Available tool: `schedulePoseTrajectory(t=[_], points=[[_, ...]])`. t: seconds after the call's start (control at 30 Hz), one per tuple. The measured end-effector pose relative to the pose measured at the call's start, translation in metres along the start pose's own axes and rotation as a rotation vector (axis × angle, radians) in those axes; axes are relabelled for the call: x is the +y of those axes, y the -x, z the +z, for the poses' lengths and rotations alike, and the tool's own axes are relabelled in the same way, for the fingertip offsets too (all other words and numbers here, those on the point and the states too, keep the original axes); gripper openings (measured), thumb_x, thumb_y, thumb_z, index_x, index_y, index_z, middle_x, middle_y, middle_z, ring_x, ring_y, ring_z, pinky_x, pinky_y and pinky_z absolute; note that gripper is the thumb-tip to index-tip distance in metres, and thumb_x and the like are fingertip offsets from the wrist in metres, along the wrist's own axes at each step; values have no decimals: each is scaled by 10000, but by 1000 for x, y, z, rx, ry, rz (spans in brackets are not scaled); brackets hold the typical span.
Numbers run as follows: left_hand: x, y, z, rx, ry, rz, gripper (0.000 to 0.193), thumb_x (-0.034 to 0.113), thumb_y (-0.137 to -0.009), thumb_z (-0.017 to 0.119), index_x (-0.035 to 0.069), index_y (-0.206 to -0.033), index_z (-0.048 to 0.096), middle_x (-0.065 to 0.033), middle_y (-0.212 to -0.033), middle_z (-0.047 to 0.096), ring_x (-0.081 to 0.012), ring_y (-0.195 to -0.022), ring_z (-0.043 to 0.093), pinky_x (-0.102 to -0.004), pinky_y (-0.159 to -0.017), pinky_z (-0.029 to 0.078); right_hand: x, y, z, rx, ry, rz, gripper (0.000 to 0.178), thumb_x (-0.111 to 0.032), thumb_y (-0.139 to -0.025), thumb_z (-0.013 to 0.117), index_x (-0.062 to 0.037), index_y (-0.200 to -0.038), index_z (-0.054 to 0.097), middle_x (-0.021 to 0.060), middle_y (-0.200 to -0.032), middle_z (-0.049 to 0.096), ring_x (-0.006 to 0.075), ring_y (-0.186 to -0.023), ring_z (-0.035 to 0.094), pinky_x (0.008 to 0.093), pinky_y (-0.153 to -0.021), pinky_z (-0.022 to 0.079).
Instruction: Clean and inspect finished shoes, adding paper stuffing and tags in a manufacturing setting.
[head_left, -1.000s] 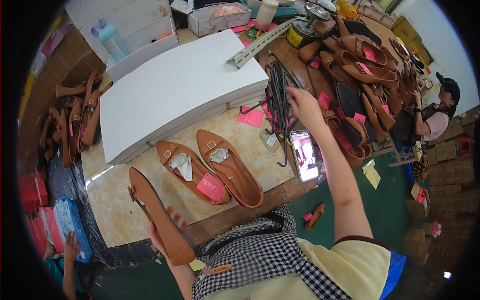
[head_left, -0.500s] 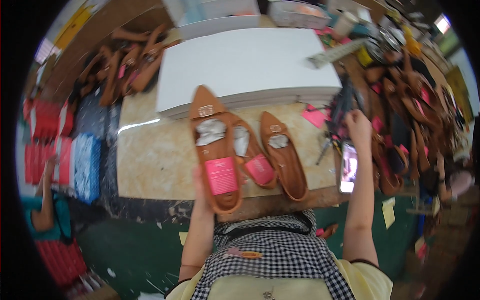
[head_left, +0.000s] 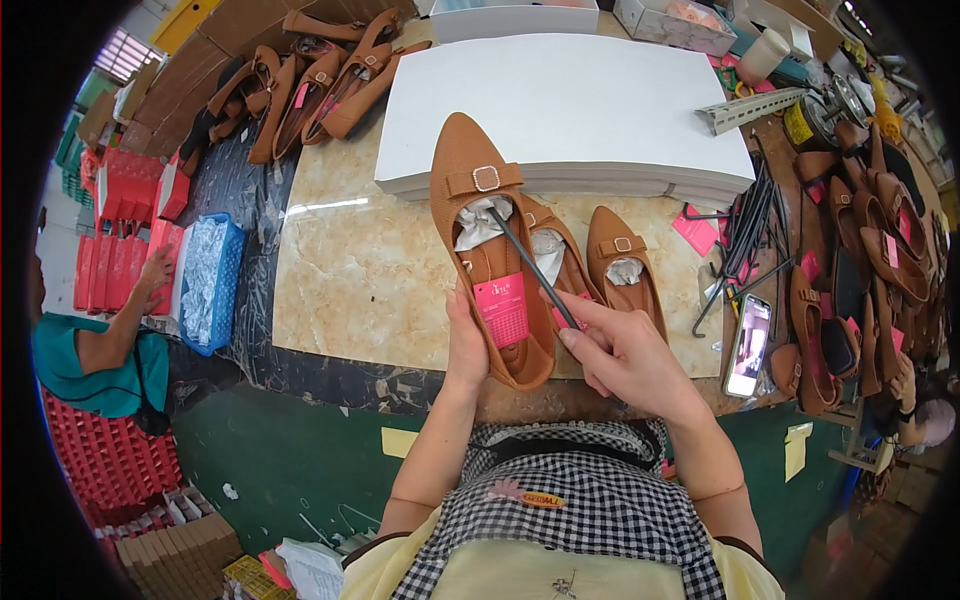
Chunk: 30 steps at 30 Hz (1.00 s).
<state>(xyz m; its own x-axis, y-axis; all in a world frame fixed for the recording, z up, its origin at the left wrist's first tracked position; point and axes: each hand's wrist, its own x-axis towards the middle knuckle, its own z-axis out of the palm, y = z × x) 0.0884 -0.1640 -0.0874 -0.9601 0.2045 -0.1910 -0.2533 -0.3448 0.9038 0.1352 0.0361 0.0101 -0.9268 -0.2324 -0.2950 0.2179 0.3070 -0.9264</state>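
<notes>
My left hand (head_left: 468, 335) grips a brown flat shoe (head_left: 462, 158) by its heel side, toe pointing away from me. A bow with a square buckle sits on its vamp, crumpled white paper (head_left: 480, 225) fills the toe, and a pink card (head_left: 501, 308) lies on the insole. My right hand (head_left: 628, 355) pinches a thin black rod (head_left: 528, 255), whose far end reaches into the shoe's opening at the paper. Two more brown flats stand on the table, one partly hidden behind the held shoe and another (head_left: 626, 270) to its right, both with paper in the toes.
White sheets (head_left: 560, 110) are stacked at the back. Black rods (head_left: 755, 220) lie right, beside a phone (head_left: 748, 345). Brown shoes pile up at far left (head_left: 320, 95) and right (head_left: 880, 260). A blue basket (head_left: 232, 290) holds white paper; another person's hand (head_left: 157, 272) touches red boxes.
My right hand has come from the rods at the right to the held shoe and now carries a black rod, its end in the shoe. My left hand still holds the shoe.
</notes>
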Motion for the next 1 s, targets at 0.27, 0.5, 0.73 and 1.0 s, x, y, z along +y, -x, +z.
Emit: schedulePoseTrajectory(t=[0.27, 0.5, 0.73, 1.0], points=[[8, 3, -4, 51, -48, -75, 846, 697, -963, 158, 11, -1337, 484, -115, -1200, 621, -204, -1081, 614, -339, -932, 499, -2, -14, 9, 154, 93, -255, 321, -166, -942, 581, -27, -1231, 598, 138, -587, 563, 257, -523, 606, 368, -501, 430], [-26, 24, 13, 187, -69, -30, 897, 749, -934, 158, 40, -1414, 424, -94, -1353, 546, -207, -1250, 512, -346, -1084, 372, 17, -40, 50, 588, 402, -591, 352, -120, -931, 599, 15, -1255, 583, 135, -585, 588, 257, -506, 609, 373, -486, 464], [22, 8, -26, -574, 350, -270, 765, 662, -982, 265, 26, -1324, 519, -117, -1256, 598, -210, -1126, 588, -356, -941, 481, 40, 2, -22, 366, 318, -461, 258, -225, -934, 593, -90, -1150, 636, 94, -856, 713, 284, -677, 680, 376, -611, 544], [1, -9, 13, 97, -1043, -33, 666, 224, -865, 671, -16, -1435, 425, -90, -754, 634, -157, -637, 559, -318, -624, 471, 158, 35, -116, 787, 944, 265, 352, -334, -891, 615, 6, -803, 587, 211, -698, 663, 382, -715, 681, 481, -647, 522]])
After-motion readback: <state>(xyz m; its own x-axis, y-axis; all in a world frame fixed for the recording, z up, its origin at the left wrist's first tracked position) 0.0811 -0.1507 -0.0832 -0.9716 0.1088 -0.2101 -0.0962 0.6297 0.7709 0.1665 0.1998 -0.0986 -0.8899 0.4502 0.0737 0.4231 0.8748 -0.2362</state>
